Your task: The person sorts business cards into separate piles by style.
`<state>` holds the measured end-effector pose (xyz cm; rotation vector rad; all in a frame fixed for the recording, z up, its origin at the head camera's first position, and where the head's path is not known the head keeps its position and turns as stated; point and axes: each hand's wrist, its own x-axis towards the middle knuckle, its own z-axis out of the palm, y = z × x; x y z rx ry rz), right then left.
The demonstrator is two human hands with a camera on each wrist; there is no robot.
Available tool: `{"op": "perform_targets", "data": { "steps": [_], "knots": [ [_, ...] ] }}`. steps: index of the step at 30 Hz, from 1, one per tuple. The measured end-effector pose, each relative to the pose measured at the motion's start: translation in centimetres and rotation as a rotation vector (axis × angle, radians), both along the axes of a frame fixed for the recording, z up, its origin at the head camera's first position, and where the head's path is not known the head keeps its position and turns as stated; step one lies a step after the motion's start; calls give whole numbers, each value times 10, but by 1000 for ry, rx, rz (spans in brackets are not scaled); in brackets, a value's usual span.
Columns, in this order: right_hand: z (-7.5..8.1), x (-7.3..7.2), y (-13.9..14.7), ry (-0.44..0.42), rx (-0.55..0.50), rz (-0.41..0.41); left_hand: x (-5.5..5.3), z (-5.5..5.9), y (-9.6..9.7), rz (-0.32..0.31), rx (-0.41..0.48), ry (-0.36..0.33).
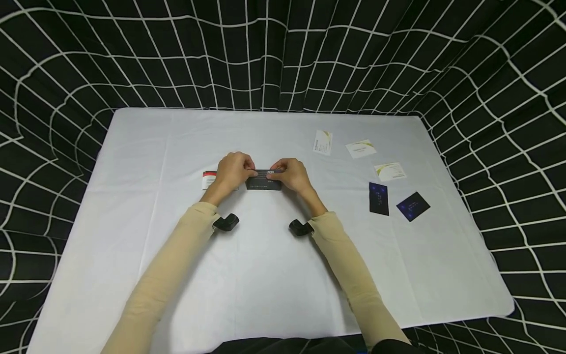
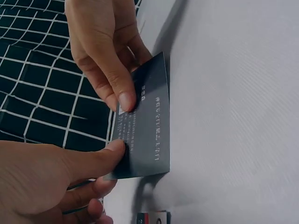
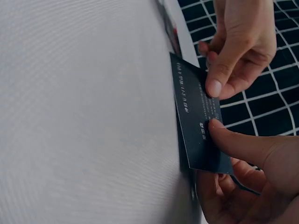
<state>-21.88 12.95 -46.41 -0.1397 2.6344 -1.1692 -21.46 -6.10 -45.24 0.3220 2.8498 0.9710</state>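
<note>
Between my two hands is a dark business card (image 1: pixel 263 184) with pale printed text and a small white square near one edge. My left hand (image 1: pixel 232 172) pinches its left end, thumb on the printed face and fingers behind. At the other end my right hand (image 1: pixel 293 176) pinches the same card the same way, its thumb (image 2: pixel 124 95) showing in the left wrist view. In the right wrist view the card (image 3: pixel 191 116) is tilted above the white cloth. Partly hidden behind my left hand lies a pile of white cards with a red band (image 1: pixel 209 180).
On the right of the white table (image 1: pixel 265 275) lie a white upright card (image 1: pixel 323 142), two more white cards with yellow-green curves (image 1: pixel 360 148), and two dark blue cards (image 1: pixel 378 198), all apart. Black netted curtain (image 1: pixel 247 54) surrounds the table's back and sides.
</note>
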Motion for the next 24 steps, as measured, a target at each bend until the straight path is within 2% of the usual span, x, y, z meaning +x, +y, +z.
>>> {"op": "perform_targets", "data": {
  "steps": [12,24],
  "knots": [
    [-4,5,-9,97,176,34,-1,-3,-1,-68,-105,23],
    [-3,6,-16,133,238,27,4,-15,1,-55,-148,34]
  ]
}}
